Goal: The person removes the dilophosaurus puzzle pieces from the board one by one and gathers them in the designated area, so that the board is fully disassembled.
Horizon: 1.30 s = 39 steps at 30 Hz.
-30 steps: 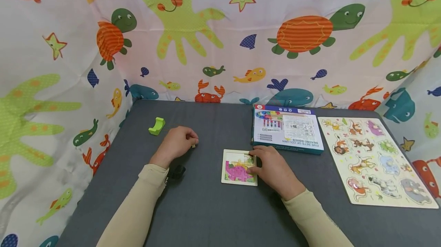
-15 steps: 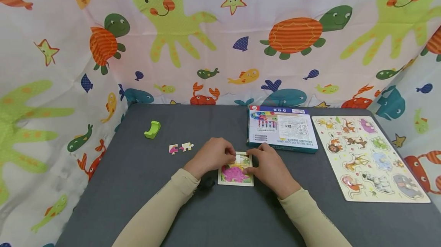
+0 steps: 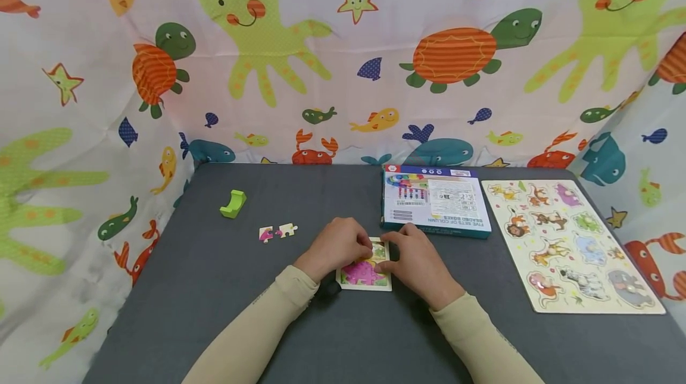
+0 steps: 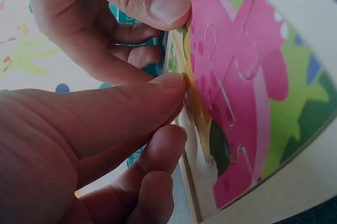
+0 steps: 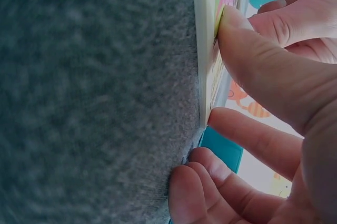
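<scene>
Our right hand (image 3: 420, 266) is gripping the puzzle (image 3: 364, 275), mid-scene, on its right; our left hand (image 3: 339, 246) is pinching closed at its far part, on what we cannot tell; we're best aligning before pressing.

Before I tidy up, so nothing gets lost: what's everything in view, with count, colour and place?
Puzzle: 1, pink, green, yellow, pale frame, centre
Loose puzzle pieces: 2, pink and cream, left of puzzle
Block: 1, green, farther left
Box: 1, white, blue and teal, back right of puzzle
Animal board: 1, cream, multicoloured animals, far right
Dark object: 1, black, unclear, by puzzle's lower left corner
Table: 1, dark grey, underneath
Curtain: 1, white, colourful sea animals, back and sides
Sleeves: 2, beige, lower edge
Left hand: 1, bare, at puzzle's upper left
Right hand: 1, bare, at puzzle's right edge
</scene>
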Each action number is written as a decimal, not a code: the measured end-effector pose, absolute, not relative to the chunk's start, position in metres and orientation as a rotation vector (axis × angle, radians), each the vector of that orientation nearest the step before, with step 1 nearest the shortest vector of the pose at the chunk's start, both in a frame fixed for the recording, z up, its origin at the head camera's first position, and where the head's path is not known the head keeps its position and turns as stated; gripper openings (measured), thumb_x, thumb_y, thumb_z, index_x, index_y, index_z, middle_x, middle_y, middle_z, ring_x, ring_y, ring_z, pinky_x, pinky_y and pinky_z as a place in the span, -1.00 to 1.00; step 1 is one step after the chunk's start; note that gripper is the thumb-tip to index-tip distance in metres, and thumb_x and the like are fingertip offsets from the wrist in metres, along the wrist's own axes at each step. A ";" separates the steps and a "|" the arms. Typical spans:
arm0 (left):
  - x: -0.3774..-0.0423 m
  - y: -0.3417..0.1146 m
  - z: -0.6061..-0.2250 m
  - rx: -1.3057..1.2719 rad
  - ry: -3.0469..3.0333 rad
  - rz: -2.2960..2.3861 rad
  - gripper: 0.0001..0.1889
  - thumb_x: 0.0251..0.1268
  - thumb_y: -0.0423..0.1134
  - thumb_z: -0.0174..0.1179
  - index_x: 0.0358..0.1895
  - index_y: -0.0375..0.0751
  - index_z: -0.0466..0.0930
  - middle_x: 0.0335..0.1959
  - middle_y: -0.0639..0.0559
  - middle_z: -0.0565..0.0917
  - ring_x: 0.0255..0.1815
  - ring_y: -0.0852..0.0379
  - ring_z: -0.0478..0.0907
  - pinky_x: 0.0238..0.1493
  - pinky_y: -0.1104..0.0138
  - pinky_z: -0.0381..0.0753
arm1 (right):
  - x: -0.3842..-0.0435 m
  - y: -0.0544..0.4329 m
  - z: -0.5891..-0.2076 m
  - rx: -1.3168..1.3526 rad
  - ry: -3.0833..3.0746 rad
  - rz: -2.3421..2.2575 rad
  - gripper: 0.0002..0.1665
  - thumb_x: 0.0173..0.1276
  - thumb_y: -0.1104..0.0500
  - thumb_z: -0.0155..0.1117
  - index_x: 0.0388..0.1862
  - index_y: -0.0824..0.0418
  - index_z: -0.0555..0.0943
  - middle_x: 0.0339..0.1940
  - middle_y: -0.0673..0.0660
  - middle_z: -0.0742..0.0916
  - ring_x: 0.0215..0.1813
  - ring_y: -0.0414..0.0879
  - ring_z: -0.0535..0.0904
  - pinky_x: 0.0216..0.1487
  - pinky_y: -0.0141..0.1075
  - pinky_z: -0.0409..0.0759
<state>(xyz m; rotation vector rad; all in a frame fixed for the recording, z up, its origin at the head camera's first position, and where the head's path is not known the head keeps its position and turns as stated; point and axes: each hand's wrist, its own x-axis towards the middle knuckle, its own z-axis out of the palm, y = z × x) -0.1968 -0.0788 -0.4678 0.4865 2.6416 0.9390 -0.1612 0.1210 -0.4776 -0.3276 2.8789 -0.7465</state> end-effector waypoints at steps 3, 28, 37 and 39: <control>-0.197 -0.078 -0.468 0.469 2.640 0.934 -0.93 0.35 -0.20 0.49 -0.31 -0.04 0.92 -0.47 0.20 0.78 -0.48 0.19 0.61 -0.43 0.31 0.59 | -0.162 0.121 -0.478 -0.329 2.873 -0.755 -0.30 0.19 -0.05 0.74 0.30 0.10 0.76 -0.16 0.11 0.57 -0.19 -0.06 0.42 -0.20 -0.24 0.47; -0.197 -0.074 -0.473 0.487 2.673 0.927 -0.92 0.36 -0.17 0.50 -0.30 -0.03 0.90 -0.45 0.20 0.78 -0.45 0.22 0.61 -0.41 0.35 0.62 | -0.166 0.124 -0.479 -0.337 2.868 -0.758 -0.29 0.18 -0.06 0.75 0.28 0.13 0.76 -0.13 0.13 0.57 -0.19 -0.05 0.44 -0.14 -0.22 0.51; -0.199 -0.075 -0.474 0.485 2.653 0.959 -0.92 0.36 -0.18 0.49 -0.31 -0.04 0.90 -0.47 0.20 0.77 -0.49 0.21 0.62 -0.46 0.33 0.62 | -0.166 0.125 -0.479 -0.337 2.868 -0.754 -0.27 0.18 -0.07 0.74 0.30 0.14 0.74 -0.12 0.13 0.58 -0.19 -0.05 0.45 -0.14 -0.22 0.50; -0.199 -0.076 -0.474 0.480 2.651 0.961 -0.91 0.37 -0.18 0.49 -0.32 -0.04 0.90 -0.48 0.21 0.76 -0.50 0.21 0.62 -0.47 0.34 0.60 | -0.165 0.124 -0.479 -0.341 2.867 -0.757 -0.27 0.18 -0.07 0.74 0.30 0.14 0.74 -0.12 0.13 0.58 -0.18 -0.05 0.45 -0.14 -0.21 0.50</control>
